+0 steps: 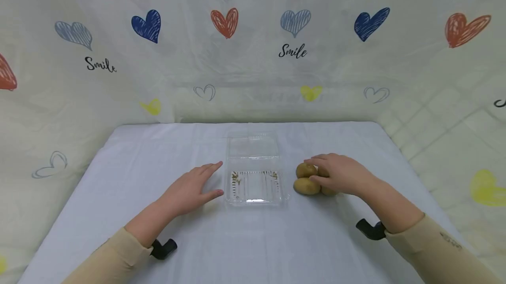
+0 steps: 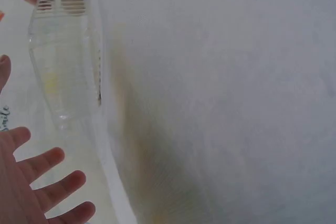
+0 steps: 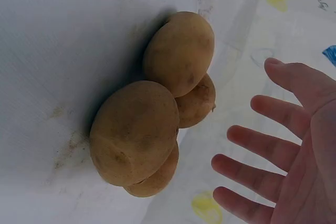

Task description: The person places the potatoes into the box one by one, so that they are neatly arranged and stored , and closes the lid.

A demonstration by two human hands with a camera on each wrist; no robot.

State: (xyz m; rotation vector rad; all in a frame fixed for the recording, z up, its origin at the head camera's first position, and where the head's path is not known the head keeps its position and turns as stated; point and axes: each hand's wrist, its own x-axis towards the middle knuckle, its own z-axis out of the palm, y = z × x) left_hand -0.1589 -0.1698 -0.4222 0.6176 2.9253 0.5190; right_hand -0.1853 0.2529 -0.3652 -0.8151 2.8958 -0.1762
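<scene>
Several brown potatoes (image 1: pixel 307 186) sit bunched together on the white cloth, right of a clear plastic clamshell box (image 1: pixel 253 187). Over them hovers my right hand (image 1: pixel 341 173), fingers spread and apart from the potatoes (image 3: pixel 134 132) in the right wrist view. The hand hides part of the bunch in the head view. My left hand (image 1: pixel 191 191) is just left of the box, fingers extended towards its side and holding nothing. The box stands with its lid (image 1: pixel 253 145) folded back, and small dark marks show along its ribbed base.
White cloth (image 1: pixel 253 240) covers the table, whose far edge meets a hanging sheet (image 1: pixel 253 64) printed with hearts. Black wrist mounts (image 1: pixel 164 249) stick out below both sleeves. Faint dirt specks (image 3: pixel 71 145) lie on the cloth near the potatoes.
</scene>
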